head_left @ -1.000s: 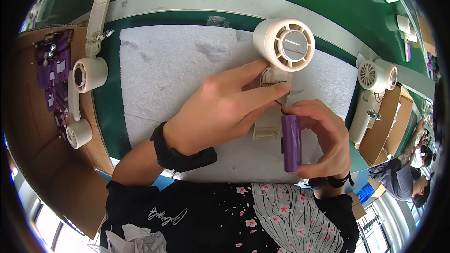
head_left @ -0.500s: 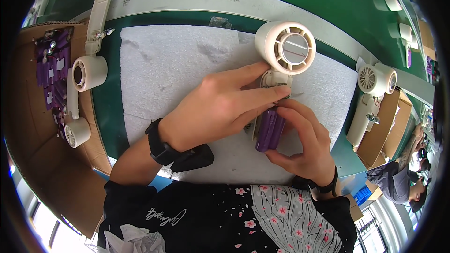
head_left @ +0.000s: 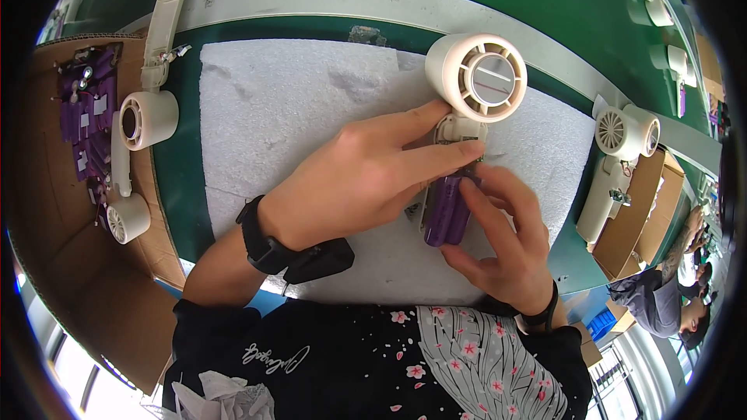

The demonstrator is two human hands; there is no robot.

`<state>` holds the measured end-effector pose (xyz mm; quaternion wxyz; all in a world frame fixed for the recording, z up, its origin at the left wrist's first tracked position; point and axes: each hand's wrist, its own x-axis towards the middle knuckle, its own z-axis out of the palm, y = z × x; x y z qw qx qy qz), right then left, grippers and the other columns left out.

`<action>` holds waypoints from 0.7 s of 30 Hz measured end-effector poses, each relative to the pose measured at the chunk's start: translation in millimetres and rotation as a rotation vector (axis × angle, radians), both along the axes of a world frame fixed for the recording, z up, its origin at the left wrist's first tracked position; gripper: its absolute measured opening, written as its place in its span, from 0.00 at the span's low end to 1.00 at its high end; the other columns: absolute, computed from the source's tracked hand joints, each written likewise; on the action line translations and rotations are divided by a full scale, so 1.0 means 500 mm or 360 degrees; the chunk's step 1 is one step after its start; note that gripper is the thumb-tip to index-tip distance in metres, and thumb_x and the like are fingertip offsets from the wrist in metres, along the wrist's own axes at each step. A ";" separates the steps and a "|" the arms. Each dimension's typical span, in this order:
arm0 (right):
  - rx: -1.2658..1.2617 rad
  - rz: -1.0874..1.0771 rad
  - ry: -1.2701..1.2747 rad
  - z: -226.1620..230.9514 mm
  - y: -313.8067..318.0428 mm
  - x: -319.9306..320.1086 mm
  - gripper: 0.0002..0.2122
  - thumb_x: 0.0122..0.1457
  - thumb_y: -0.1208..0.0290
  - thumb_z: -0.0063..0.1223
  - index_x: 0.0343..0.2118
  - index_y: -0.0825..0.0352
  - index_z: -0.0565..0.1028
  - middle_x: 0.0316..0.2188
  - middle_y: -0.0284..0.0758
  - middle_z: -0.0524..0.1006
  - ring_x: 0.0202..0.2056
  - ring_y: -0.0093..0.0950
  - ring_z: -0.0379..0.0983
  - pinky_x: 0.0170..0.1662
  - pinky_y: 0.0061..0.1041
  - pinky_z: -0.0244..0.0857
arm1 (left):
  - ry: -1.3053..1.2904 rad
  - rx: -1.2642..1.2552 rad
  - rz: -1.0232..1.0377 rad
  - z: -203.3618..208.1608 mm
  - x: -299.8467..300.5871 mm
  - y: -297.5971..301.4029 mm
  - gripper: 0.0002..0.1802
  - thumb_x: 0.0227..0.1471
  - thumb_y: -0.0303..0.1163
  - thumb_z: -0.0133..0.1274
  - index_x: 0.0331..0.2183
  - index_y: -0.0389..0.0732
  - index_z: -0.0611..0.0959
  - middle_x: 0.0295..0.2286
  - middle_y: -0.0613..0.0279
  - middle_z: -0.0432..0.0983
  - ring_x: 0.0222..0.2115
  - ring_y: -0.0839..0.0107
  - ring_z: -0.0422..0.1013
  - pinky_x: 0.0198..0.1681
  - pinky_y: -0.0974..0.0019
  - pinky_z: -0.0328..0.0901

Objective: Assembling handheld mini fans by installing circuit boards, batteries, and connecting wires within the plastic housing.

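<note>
A cream handheld fan [head_left: 465, 82] lies on the white foam sheet with its round head pointing away from me and its handle opened up. My left hand [head_left: 366, 167] is closed on the fan's neck and upper handle, index finger under the head, another finger pressing across the exposed inside. A purple battery pack [head_left: 445, 214] of paired cylinders lies along the handle. My right hand [head_left: 513, 237] grips it, fingertips at its upper side and thumb by its lower end. Fingers hide most of the joint between pack and handle.
The foam sheet [head_left: 272, 109] lies on a green bench. At left a cardboard box [head_left: 93, 295] holds purple battery packs [head_left: 85, 120], with fan parts [head_left: 148, 120] along its edge. At right, another fan [head_left: 611, 179] rests by a smaller box [head_left: 634, 225]. A person [head_left: 661, 299] sits farther right.
The battery pack has shifted slightly up along the handle toward the fan head. My right-hand fingers have moved a little up with it; my left hand has barely moved.
</note>
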<state>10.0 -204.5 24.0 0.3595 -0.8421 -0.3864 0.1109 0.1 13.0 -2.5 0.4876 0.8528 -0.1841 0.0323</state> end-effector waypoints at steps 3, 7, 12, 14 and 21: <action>-0.0024 0.0016 -0.0037 0.003 -0.005 -0.001 0.30 0.30 0.80 0.69 0.44 0.74 0.75 0.52 0.49 0.69 0.42 0.38 0.76 0.42 0.27 0.74 | 0.0005 -0.0038 0.0014 0.000 0.002 -0.001 0.18 0.46 0.22 0.57 0.42 0.42 0.82 0.44 0.44 0.74 0.34 0.55 0.77 0.37 0.62 0.73; -0.0079 0.0040 -0.0074 0.006 -0.008 -0.007 0.29 0.30 0.80 0.69 0.43 0.74 0.76 0.53 0.50 0.69 0.40 0.38 0.77 0.41 0.27 0.73 | 0.0024 -0.0095 0.0028 0.000 0.005 0.000 0.16 0.46 0.23 0.57 0.41 0.41 0.83 0.43 0.44 0.74 0.34 0.55 0.77 0.36 0.62 0.73; -0.0128 0.0006 -0.0095 0.008 0.001 -0.013 0.26 0.35 0.79 0.65 0.44 0.74 0.75 0.53 0.50 0.69 0.37 0.35 0.76 0.38 0.27 0.72 | 0.0027 -0.0115 0.0054 0.001 0.006 -0.003 0.15 0.45 0.23 0.58 0.39 0.42 0.84 0.41 0.45 0.76 0.33 0.55 0.77 0.34 0.63 0.73; -0.0133 -0.0003 -0.0108 0.008 0.004 -0.014 0.25 0.37 0.78 0.64 0.44 0.74 0.75 0.53 0.50 0.69 0.36 0.34 0.76 0.37 0.27 0.71 | 0.0020 -0.0120 0.0070 0.001 0.006 -0.004 0.15 0.45 0.23 0.59 0.39 0.42 0.84 0.41 0.45 0.76 0.32 0.56 0.78 0.34 0.63 0.74; -0.0258 -0.0014 -0.0093 0.014 0.010 -0.019 0.30 0.31 0.81 0.67 0.46 0.73 0.75 0.55 0.50 0.67 0.38 0.37 0.77 0.39 0.29 0.73 | 0.0035 -0.0128 0.0104 0.000 0.008 -0.004 0.15 0.42 0.23 0.60 0.37 0.42 0.85 0.39 0.49 0.78 0.30 0.60 0.78 0.32 0.66 0.74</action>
